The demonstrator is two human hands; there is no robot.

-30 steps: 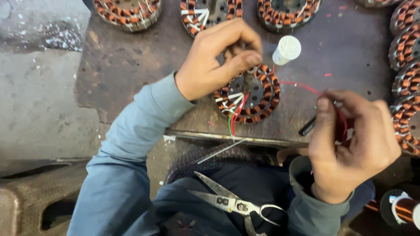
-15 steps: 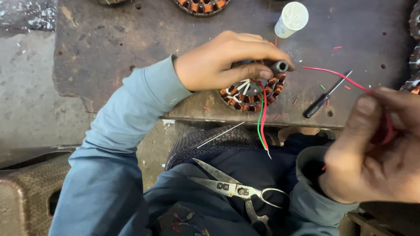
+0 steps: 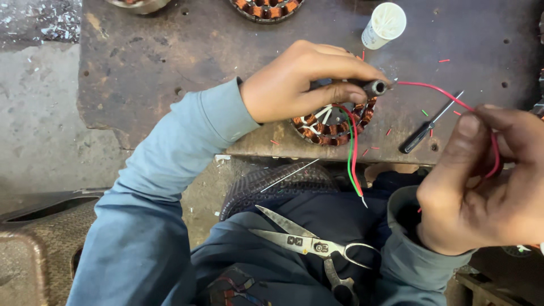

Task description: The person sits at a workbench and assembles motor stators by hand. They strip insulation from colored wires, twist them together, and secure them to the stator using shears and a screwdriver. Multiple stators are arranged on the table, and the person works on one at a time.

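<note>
Fingers closed on tool and wire
Your left hand [image 3: 294, 79] grips a dark tool [image 3: 371, 88] over the motor coil [image 3: 331, 124]; your right hand [image 3: 487, 181] pinches the red wire [image 3: 436, 90].

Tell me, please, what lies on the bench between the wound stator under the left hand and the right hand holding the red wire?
In the head view, a black-handled screwdriver lies on the metal bench between the stator and the right hand, among small red and green wire clippings.

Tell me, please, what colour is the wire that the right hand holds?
Red. The wire runs to the right hand; the head view, the only one, shows it.
</note>
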